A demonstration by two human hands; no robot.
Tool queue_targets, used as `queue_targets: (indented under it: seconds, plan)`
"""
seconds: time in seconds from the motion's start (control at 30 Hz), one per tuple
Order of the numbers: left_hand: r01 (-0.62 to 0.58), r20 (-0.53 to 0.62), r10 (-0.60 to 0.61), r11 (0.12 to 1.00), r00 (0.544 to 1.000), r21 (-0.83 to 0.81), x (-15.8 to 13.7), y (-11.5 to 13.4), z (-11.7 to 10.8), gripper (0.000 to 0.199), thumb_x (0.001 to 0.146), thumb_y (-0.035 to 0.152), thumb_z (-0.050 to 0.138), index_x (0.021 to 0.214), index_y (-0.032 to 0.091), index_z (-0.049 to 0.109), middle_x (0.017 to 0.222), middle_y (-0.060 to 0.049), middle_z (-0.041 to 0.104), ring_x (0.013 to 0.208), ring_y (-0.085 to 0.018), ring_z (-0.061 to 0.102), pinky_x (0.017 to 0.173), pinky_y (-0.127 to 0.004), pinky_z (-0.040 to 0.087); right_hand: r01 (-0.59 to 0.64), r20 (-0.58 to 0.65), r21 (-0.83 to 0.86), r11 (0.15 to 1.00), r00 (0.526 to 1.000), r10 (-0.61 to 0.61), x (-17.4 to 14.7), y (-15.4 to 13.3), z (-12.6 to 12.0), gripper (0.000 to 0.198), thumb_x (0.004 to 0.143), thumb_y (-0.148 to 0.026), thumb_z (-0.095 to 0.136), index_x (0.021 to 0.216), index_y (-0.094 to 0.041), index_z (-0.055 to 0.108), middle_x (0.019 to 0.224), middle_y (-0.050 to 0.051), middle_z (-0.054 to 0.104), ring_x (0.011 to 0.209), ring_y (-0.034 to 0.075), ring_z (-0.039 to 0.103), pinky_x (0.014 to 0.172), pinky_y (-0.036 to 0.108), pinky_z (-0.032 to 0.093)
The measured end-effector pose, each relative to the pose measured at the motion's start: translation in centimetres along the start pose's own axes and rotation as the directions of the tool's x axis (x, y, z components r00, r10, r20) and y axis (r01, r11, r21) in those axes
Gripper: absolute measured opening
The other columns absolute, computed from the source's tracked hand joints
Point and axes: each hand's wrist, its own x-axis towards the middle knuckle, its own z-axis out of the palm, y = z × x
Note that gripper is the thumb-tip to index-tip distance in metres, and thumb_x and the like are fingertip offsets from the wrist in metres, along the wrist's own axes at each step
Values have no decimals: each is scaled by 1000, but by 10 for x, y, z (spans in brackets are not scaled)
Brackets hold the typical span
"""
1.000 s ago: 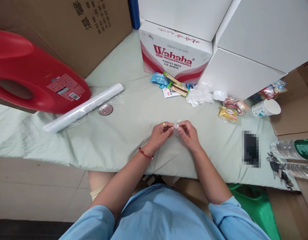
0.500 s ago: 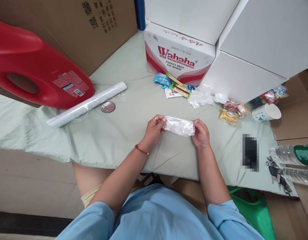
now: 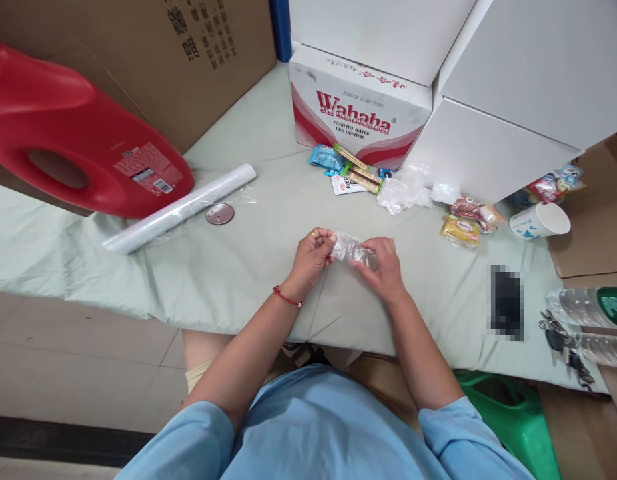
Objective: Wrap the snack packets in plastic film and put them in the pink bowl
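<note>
Crumpled clear plastic (image 3: 342, 246): near side of the Wahaha box (image 3: 358, 117), well apart from it. Left hand (image 3: 311, 257) pinches the plastic's left end, thumb against fingers; right hand (image 3: 384, 268) curls thumb and fingers around its right end. White roll (image 3: 183, 208) and round disc (image 3: 220, 214): left of the box. Blue packet (image 3: 325, 157): just beside the box's front face. Paper cup (image 3: 531, 222): right of the box.

The shirt (image 3: 328, 427) is light blue, its sleeves (image 3: 191, 437) short; the bracelet (image 3: 288, 298) is red, the ring (image 3: 314, 234) gold, the shorts (image 3: 197, 375) pale yellow.
</note>
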Motion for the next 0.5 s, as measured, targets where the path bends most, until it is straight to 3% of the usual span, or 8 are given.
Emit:
queue_targets:
  seconds: [0.07,0.13,0.33,0.5]
  plan:
    - [-4,12,3,1000,1000,17,1,-2,0,50,69,53,91,90,20,61,67,7,56,50,-5,49,45,-19,38,72,104,-39,997,992,-68,0,0,7,21,94,-46,73,105,-28,72,107,9,71,104,30,60,96,49,50]
    - [-10,13,10,1000,1000,17,3,-3,0,51,69,55,91,89,20,60,67,7,56,49,-5,49,44,-19,36,66,148,-46,997,987,-58,0,3,11,15,100,-40,63,99,-29,73,97,8,71,97,29,60,91,47,50]
    - [1,26,0,1000,1000,-19,3,-3,0,51,70,55,91,90,20,60,66,7,56,51,-6,51,46,-20,35,-150,176,129,980,976,127,-3,-1,4,16,101,-38,62,94,-27,70,84,2,63,70,19,56,66,34,48]
    - [37,51,-34,997,998,-68,1,2,1,45,72,50,90,89,19,62,69,5,58,52,-7,53,47,-21,36,-253,193,243,936,959,209,-2,-6,4,15,95,-38,67,87,-26,67,77,-1,60,64,16,53,60,30,43]
